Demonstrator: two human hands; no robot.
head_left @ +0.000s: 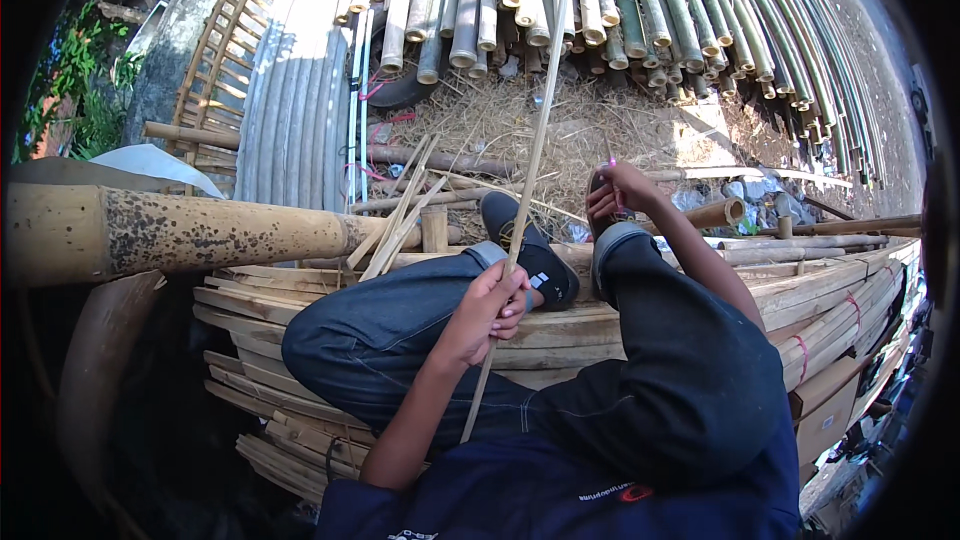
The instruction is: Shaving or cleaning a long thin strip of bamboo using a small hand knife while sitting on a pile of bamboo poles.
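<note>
My left hand (484, 318) is closed round a long, thin bamboo strip (535, 155). The strip rises at a slant from my lap past my shoe (530, 250) toward the stacked poles. Beyond my raised right knee, my right hand (622, 192) is closed on a slim tool with pink on its handle (617, 202). A narrow dark tip shows above the fingers; its exact kind is too small to tell. The right hand is apart from the strip, next to my other shoe (600, 202).
I sit on stacked split bamboo slats (560, 345). A thick bamboo pole (220, 228) juts in at left, beside loose split pieces (405, 220). Many cut bamboo poles (465, 30) lie ahead beyond shavings (600, 125). Corrugated sheets (290, 110) and a bamboo ladder (215, 65) lie at far left.
</note>
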